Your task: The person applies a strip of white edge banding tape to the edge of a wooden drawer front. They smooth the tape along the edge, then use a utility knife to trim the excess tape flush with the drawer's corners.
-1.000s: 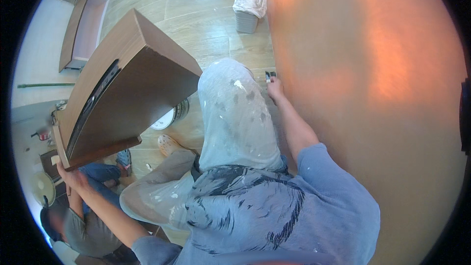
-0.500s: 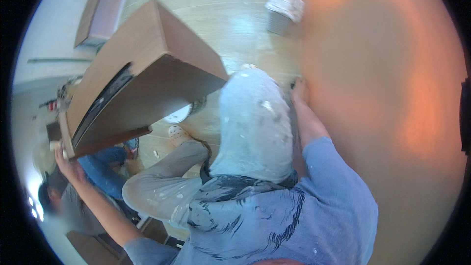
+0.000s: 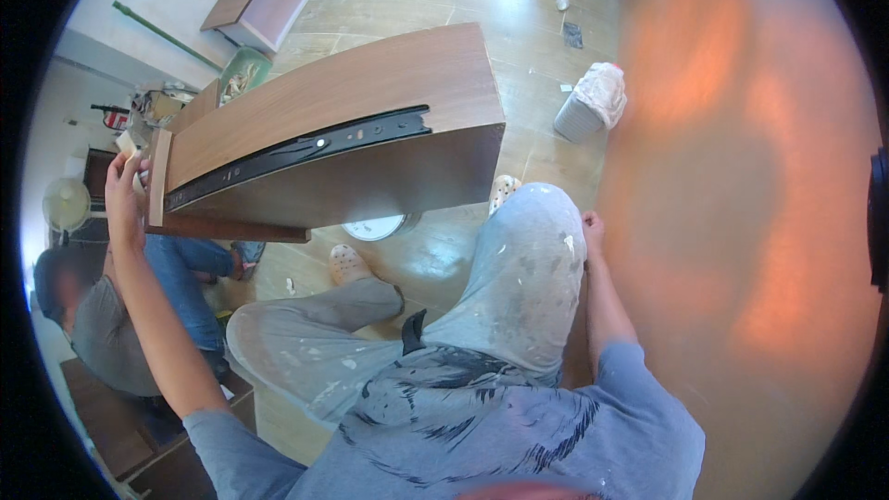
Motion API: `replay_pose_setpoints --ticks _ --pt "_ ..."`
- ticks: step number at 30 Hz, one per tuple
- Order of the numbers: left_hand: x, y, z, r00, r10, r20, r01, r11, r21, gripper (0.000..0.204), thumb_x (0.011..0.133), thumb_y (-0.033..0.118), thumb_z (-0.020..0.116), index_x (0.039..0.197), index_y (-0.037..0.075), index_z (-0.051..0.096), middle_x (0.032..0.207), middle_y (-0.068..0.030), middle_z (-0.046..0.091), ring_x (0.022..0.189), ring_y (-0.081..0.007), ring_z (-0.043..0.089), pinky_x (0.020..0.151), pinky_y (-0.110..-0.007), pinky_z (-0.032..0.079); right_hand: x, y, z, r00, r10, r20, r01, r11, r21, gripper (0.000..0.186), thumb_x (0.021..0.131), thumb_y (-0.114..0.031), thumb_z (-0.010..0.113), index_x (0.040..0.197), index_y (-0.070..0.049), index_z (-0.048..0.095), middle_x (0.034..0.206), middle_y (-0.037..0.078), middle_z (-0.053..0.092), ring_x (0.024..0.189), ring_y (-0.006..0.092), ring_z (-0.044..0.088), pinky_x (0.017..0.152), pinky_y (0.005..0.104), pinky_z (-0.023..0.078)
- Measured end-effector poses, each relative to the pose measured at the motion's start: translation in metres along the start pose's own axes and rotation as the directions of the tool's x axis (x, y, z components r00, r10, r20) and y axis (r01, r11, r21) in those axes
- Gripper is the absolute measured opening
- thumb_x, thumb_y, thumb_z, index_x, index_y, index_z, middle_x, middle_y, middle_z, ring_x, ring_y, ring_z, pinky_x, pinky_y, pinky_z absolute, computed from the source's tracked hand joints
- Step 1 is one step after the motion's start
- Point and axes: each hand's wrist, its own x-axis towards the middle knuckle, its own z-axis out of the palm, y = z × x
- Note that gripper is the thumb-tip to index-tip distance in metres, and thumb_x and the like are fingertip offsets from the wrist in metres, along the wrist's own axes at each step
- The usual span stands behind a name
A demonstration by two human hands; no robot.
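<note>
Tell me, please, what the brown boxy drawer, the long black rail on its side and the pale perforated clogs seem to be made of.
Brown boxy drawer: probably wood board or laminate, satin; faint grain streaks show.
Long black rail: likely metal, painted or coated; thin, with small holes.
Pale perforated clogs: perhaps moulded foam or plastic, matt; rounded, thick.

A blue-grey, short-sleeved fabric T-shirt (image 3: pixel 639 417) with a black, brushstroke-like print (image 3: pixel 444 363) is being worn. Loose, pale grey trousers (image 3: pixel 500 287), marked with white spots and darker smudges, and cream, round-holed clogs (image 3: pixel 347 265) are also being worn.
</note>
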Motion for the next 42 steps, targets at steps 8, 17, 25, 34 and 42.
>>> replay_pose_setpoints --ticks 8,17,25,34,42 --pt "-0.001 0.001 0.032 0.996 0.086 -0.015 -0.076 0.946 0.314 0.053 0.104 0.039 0.076 0.140 0.002 0.064 0.116 -0.0056 0.071 0.107 -0.0163 0.066 0.099 -0.031 0.051 -0.066 -0.318 -0.016 0.841 -0.498 0.212 0.226 0.679 0.698 0.023 0.111 -0.014 0.066 0.128 -0.010 0.051 0.097 0.008 0.065 0.079 0.0213 0.072 0.075 0.0368 0.063" --pt "-0.010 -0.003 0.051 0.966 0.245 -0.086 -0.171 0.850 0.499 0.061 0.101 0.043 0.078 0.142 -0.001 0.065 0.128 -0.0185 0.075 0.115 -0.0246 0.071 0.104 -0.036 0.053 -0.116 -0.415 0.036 0.751 -0.444 0.489 0.034 0.765 0.643 0.015 0.111 -0.020 0.070 0.114 -0.009 0.061 0.089 -0.001 0.059 0.064 0.0081 0.052 0.058 0.0239 0.039" --pt "-0.009 -0.003 0.056 0.966 0.231 -0.112 -0.148 0.857 0.494 0.060 0.102 0.041 0.078 0.140 -0.002 0.065 0.129 -0.0211 0.075 0.117 -0.0270 0.071 0.105 -0.037 0.052 -0.131 -0.417 0.046 0.848 -0.304 0.435 0.021 0.838 0.545 0.021 0.112 -0.028 0.069 0.100 -0.015 0.058 0.079 -0.005 0.049 0.062 0.0045 0.040 0.057 0.0223 0.034" --pt "-0.014 -0.001 0.058 0.931 0.358 -0.075 -0.221 0.715 0.664 0.059 0.106 0.044 0.071 0.143 -0.001 0.063 0.135 -0.0259 0.072 0.124 -0.0353 0.070 0.109 -0.041 0.050 -0.112 -0.424 0.050 0.857 -0.274 0.436 0.020 0.864 0.503 0.019 0.109 -0.027 0.072 0.105 -0.009 0.066 0.082 -0.003 0.061 0.063 0.0056 0.049 0.056 0.0241 0.037" --pt "-0.022 0.008 0.057 0.926 0.377 -0.017 -0.266 0.683 0.680 0.053 0.107 0.042 0.070 0.138 0.000 0.065 0.130 -0.0270 0.074 0.120 -0.0384 0.072 0.106 -0.043 0.052 -0.049 -0.467 0.090 0.913 -0.252 0.320 0.112 0.910 0.398 0.021 0.110 -0.027 0.069 0.105 -0.007 0.068 0.088 0.001 0.070 0.070 0.0076 0.061 0.064 0.0254 0.049"
